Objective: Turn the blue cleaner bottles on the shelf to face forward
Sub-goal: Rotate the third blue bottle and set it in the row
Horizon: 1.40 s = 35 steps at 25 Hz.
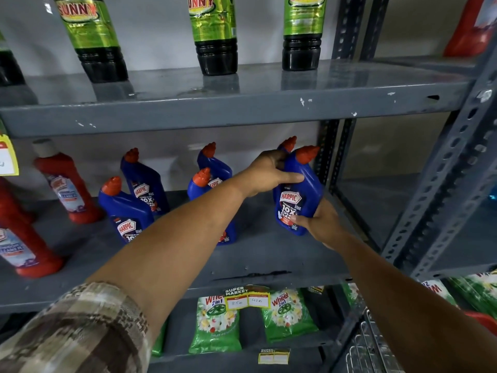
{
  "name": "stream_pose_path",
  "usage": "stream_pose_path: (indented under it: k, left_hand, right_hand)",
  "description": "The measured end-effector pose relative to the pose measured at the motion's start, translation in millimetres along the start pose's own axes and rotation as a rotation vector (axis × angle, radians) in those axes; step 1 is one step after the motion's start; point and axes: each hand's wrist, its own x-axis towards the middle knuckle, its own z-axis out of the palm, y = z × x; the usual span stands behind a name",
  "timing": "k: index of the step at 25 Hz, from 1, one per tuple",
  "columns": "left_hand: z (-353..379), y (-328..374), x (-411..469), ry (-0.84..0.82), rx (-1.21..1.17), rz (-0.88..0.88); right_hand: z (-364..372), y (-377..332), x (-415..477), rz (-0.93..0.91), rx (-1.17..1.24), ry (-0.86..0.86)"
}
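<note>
Both arms reach out to the blue bottle [298,195] at the middle shelf's [269,257] right end: left hand [269,175] gripping its shoulder, right hand [320,220] closed round its base, seemingly tilted.

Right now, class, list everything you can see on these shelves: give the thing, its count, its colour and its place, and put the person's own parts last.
Harpic bottles: six visible, blue with orange-red caps, middle shelf; one held at the right end, one behind it.
Cleaner bottles: three at least, red, middle shelf, left.
Sunny bottles: three fully seen, dark with green labels, top shelf.
Wheel packets: several, green, bottom shelf.
Price tags: yellow, on shelf edges.
Shelf rack: grey metal.
Left hand: grip on the held bottle's upper part.
Right hand: grip at its base.
Sleeve: checked, left arm.
</note>
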Motion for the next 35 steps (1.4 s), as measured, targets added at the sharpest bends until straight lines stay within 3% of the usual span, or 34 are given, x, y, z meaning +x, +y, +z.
stream_pose_path:
  k: [6, 15, 17, 22, 28, 35]
  left_hand:
    - [23.0, -24.4, -4.5, 0.3, 0.142, -0.041]
    - [33.7, -49.8, -5.7, 0.433, -0.004, -0.125]
    - [34.6, -56.0, -10.9, 0.407, -0.072, -0.094]
    - [35.6, -94.9, -34.1, 0.015, -0.054, -0.172]
    - [49.6, -109.3, -43.5, 0.17, 0.006, -0.225]
    - [59.5, -105.7, -62.8, 0.156, 0.001, -0.197]
  right_hand:
    - [-11.7, 6.7, 21.4, 0.073, -0.216, -0.158]
    - [-11.4, 21.5, 29.6, 0.067, -0.264, -0.241]
    - [-12.0, 24.8, 29.1, 0.057, -0.21, -0.249]
    - [-15.7, 29.1, 21.5, 0.075, -0.02, -0.207]
    - [-11.5, 28.9, 3.7, 0.07, 0.038, -0.154]
    - [-18.8, 40.1, -19.2, 0.063, 0.013, -0.143]
